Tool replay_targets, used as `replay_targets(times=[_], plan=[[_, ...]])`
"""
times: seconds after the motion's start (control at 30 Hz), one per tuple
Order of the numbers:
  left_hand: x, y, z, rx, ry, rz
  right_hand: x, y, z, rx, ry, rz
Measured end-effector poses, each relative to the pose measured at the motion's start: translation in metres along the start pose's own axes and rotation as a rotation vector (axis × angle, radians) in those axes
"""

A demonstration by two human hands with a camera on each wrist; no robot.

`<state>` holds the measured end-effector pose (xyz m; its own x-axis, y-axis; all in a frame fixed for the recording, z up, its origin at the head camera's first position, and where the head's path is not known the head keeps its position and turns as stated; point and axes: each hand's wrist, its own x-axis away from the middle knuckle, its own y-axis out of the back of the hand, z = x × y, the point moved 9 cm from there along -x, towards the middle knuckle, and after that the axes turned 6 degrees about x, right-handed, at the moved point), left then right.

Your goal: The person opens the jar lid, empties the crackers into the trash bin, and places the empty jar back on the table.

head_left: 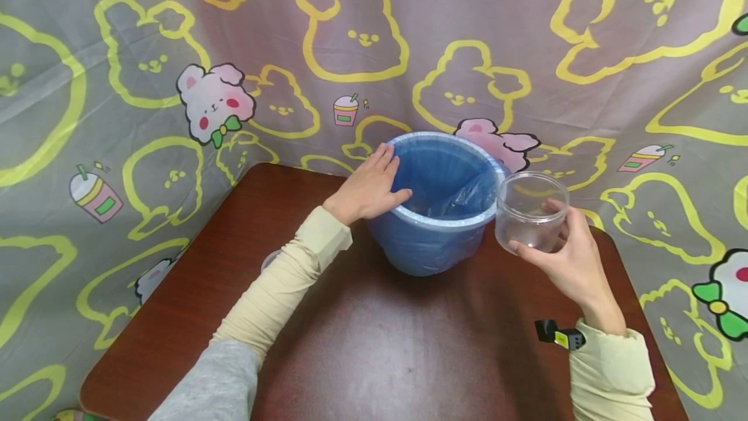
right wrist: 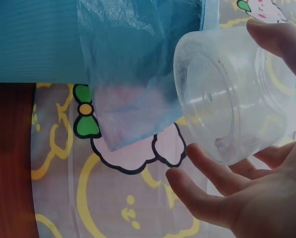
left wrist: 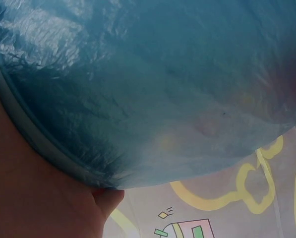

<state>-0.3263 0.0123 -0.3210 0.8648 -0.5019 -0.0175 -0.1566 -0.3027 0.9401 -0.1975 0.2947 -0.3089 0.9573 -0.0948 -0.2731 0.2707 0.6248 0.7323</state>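
Observation:
A blue trash bin (head_left: 417,249) lined with a thin blue plastic bag (head_left: 450,177) stands toward the back of the table. My left hand (head_left: 371,187) rests on the bin's left rim with its fingers stretched out; the left wrist view shows part of that hand (left wrist: 63,198) against the rim. To the right of the bin, my right hand (head_left: 569,249) grips a clear plastic jar (head_left: 520,223) between thumb and fingers. The jar is raised beside the rim, and its round base faces the camera in the right wrist view, where the bag hangs over the bin's outside.
The bin stands on a dark red-brown table (head_left: 374,349) with rounded corners. Behind it and at both sides hangs a grey cloth (head_left: 263,25) with yellow cartoon outlines. A small clear round item (head_left: 269,260) shows partly behind the left sleeve.

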Motion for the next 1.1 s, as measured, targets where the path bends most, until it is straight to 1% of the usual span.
replay_targets(times=[0.2,0.4,0.53,0.77,0.97,1.1], plan=[[0.0,0.0,0.0,-0.002,0.001,-0.002,0.003,-0.001,0.002,0.001,0.005,-0.013],[0.0,0.0,0.001,-0.004,0.008,0.004,0.007,-0.003,0.003,-0.028,0.005,-0.008],[0.0,0.0,0.001,-0.009,0.008,0.008,0.008,-0.004,0.006,-0.023,0.015,-0.002],[0.0,0.001,0.0,-0.012,0.0,-0.001,0.01,-0.007,0.01,-0.039,0.065,-0.004],[0.0,0.001,0.0,-0.011,-0.002,-0.001,0.011,-0.01,0.009,-0.05,0.045,0.009],[0.0,0.001,0.0,-0.01,0.0,0.001,0.012,-0.009,0.011,-0.045,0.063,-0.006]])
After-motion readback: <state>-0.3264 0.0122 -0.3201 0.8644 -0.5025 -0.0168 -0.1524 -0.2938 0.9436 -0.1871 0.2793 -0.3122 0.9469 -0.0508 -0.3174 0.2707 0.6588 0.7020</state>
